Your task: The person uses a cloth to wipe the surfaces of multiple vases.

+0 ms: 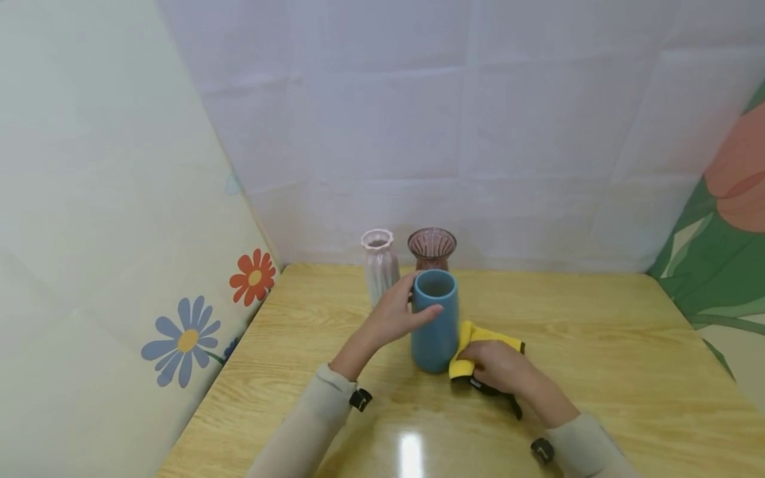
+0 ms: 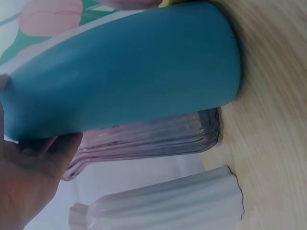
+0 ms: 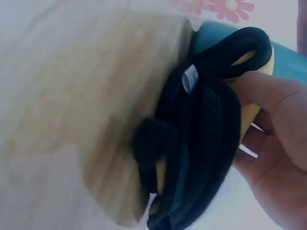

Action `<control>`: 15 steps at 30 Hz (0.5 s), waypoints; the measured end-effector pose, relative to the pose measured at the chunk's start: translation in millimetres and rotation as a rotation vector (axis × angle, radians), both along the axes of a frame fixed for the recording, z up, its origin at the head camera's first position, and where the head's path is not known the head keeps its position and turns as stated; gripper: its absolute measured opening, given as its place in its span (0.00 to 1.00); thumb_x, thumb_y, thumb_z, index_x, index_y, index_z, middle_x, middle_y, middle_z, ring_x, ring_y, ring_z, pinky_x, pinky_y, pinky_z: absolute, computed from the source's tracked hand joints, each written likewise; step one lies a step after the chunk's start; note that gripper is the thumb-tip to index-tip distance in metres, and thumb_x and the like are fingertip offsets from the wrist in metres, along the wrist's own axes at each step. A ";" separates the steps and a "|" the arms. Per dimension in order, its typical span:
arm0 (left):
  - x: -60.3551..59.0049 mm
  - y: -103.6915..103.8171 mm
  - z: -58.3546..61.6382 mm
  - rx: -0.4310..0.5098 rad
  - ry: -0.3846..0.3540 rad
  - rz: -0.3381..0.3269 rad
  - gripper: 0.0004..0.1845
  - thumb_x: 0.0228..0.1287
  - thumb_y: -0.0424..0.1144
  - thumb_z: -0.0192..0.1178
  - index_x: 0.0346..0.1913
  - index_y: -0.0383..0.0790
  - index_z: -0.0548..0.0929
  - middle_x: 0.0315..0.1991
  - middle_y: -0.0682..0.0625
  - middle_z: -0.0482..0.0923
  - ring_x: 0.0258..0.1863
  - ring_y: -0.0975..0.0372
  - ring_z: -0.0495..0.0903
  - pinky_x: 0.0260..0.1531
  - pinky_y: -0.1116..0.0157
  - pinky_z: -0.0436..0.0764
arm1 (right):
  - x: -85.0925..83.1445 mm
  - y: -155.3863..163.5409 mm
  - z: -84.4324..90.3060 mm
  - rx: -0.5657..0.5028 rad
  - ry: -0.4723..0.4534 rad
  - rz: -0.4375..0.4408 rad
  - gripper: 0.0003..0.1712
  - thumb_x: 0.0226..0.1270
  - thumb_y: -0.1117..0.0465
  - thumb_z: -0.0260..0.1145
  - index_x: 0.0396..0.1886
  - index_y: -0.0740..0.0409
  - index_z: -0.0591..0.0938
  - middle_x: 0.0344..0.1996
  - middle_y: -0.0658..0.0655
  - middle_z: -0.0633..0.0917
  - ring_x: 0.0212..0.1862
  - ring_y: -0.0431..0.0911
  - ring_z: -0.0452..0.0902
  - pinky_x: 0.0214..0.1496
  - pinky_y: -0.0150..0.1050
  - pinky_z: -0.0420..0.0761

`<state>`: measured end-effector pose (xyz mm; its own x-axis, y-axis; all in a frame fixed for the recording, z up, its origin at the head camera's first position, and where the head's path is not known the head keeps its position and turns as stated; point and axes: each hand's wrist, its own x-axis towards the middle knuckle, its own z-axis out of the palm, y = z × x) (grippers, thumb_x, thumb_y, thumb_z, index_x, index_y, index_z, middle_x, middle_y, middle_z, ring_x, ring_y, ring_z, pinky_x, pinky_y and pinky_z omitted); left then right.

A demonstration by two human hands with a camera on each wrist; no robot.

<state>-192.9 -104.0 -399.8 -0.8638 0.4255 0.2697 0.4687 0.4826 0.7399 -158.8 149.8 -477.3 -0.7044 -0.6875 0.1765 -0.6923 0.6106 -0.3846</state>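
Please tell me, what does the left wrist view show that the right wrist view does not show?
Only the left wrist view shows the pink glass vase, the white ribbed vase and the left hand holding the blue vase near its rim. Only the right wrist view shows the yellow and black cloth gripped by the right hand, pressed at the blue vase's side. Both show the blue vase and the wooden table.

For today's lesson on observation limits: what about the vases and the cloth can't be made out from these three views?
- Blue vase: inside too dark in head view; rim cut off in left wrist view.
- Dark glass vase: body hidden behind blue vase.
- Yellow-and-black cloth: blurred in right wrist view; its contact with the vase is unclear.
- White vase: partly hidden by left hand.
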 end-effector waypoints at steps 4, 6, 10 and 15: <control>-8.8 -6.0 2.4 0.017 -0.023 -0.090 0.34 0.66 0.52 0.68 0.72 0.49 0.69 0.63 0.54 0.76 0.63 0.60 0.76 0.63 0.53 0.78 | 0.4 12.1 9.5 -0.111 0.041 -0.016 0.14 0.60 0.71 0.71 0.44 0.53 0.89 0.42 0.50 0.89 0.45 0.45 0.85 0.48 0.45 0.86; -13.0 -8.8 3.1 0.023 -0.036 -0.131 0.34 0.66 0.50 0.68 0.72 0.48 0.69 0.63 0.53 0.76 0.63 0.60 0.76 0.64 0.54 0.77 | 1.4 19.2 16.8 -0.188 0.079 -0.039 0.17 0.57 0.72 0.71 0.46 0.55 0.89 0.43 0.51 0.89 0.44 0.46 0.85 0.47 0.45 0.87; -20.6 -13.9 3.7 0.028 -0.060 -0.202 0.35 0.66 0.45 0.69 0.73 0.46 0.68 0.64 0.50 0.76 0.64 0.57 0.76 0.66 0.53 0.75 | 2.9 30.1 36.2 -0.326 0.196 -0.079 0.24 0.50 0.76 0.72 0.49 0.58 0.88 0.45 0.56 0.89 0.45 0.52 0.86 0.46 0.50 0.87; -21.9 -16.5 4.0 0.059 -0.079 -0.221 0.41 0.65 0.49 0.70 0.76 0.42 0.64 0.67 0.47 0.74 0.68 0.54 0.73 0.69 0.49 0.71 | 0.8 35.9 57.5 -0.412 0.405 -0.110 0.30 0.43 0.80 0.75 0.50 0.59 0.87 0.45 0.58 0.89 0.45 0.55 0.87 0.43 0.51 0.88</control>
<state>-214.7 -120.5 -395.8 -0.7711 0.5919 0.2346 0.4974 0.3299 0.8024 -158.0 185.7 -419.8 -0.5883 -0.4313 0.6840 -0.7746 0.5435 -0.3235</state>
